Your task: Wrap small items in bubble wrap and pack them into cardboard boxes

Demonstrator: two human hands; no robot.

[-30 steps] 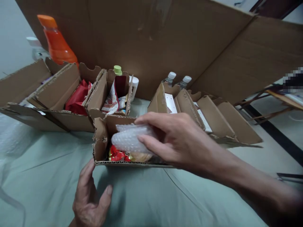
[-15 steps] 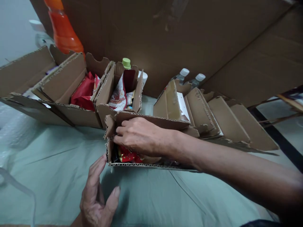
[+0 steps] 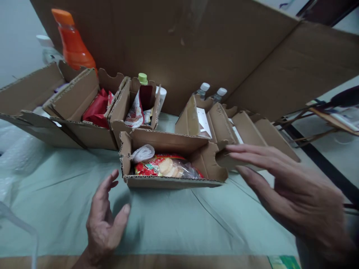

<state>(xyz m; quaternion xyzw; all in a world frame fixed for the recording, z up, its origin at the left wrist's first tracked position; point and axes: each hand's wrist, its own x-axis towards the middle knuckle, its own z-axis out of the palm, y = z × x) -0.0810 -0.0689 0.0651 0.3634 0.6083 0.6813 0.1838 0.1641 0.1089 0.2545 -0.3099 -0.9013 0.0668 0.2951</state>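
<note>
In front of me a long cardboard box (image 3: pixel 174 182) holds a red snack packet (image 3: pixel 168 167) with pale round crackers printed or showing on it. A rolled white bundle (image 3: pixel 143 153), perhaps cloth or a cable, lies at the box's left end. My left hand (image 3: pixel 103 216) is just off the left front corner, its fingers apart and nothing in them. Beyond the right end hovers my right hand (image 3: pixel 288 190), slightly blurred, with thumb and fingers apart and no object held.
Behind stand more cardboard compartments (image 3: pixel 75 95) with a red packet (image 3: pixel 98 108) and a patterned pouch (image 3: pixel 136 112). An orange bottle (image 3: pixel 74 46) and clear bottles with white caps (image 3: pixel 204 87) line a tall cardboard wall (image 3: pixel 140 41). Green cloth (image 3: pixel 168 220) covers the surface.
My right hand has come out of the front box and moved right, its fingers opening. The white bundle and packet are now uncovered. My left hand has shifted slightly away from the box corner.
</note>
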